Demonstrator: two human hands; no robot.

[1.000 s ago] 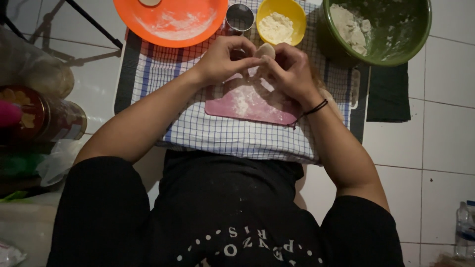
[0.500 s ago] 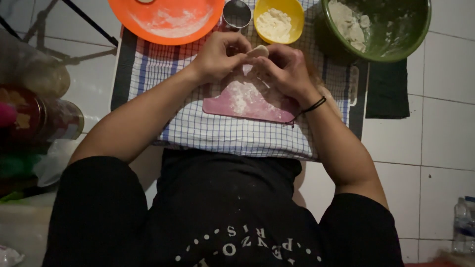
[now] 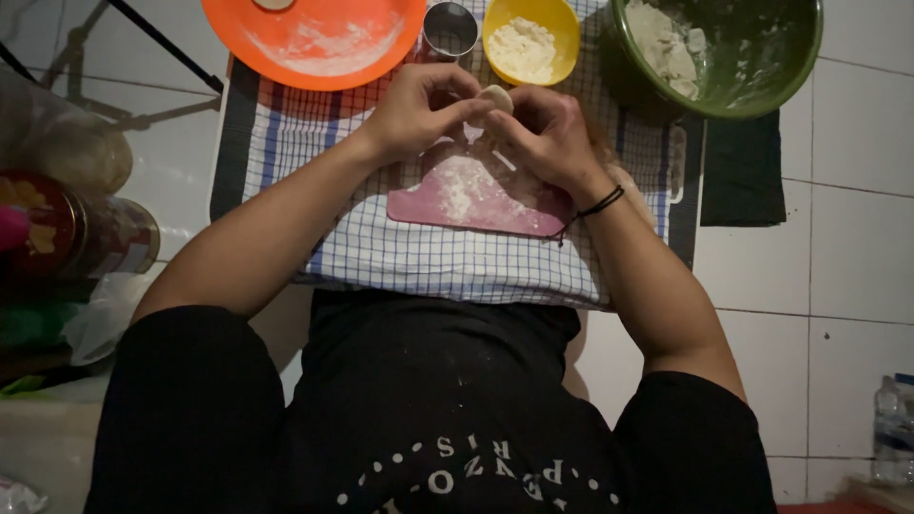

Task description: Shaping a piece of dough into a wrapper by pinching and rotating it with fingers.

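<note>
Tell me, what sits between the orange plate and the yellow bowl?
A small round metal cup stands between the orange plate and the yellow bowl, seen in the head view.

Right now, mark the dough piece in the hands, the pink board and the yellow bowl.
dough piece [image 3: 496, 97], head view, on its pale rounded top showing between the fingers of both hands.
pink board [image 3: 495, 205], head view, on its bare surface below the flour patch.
yellow bowl [image 3: 564, 43], head view, on its right inner wall.
</note>
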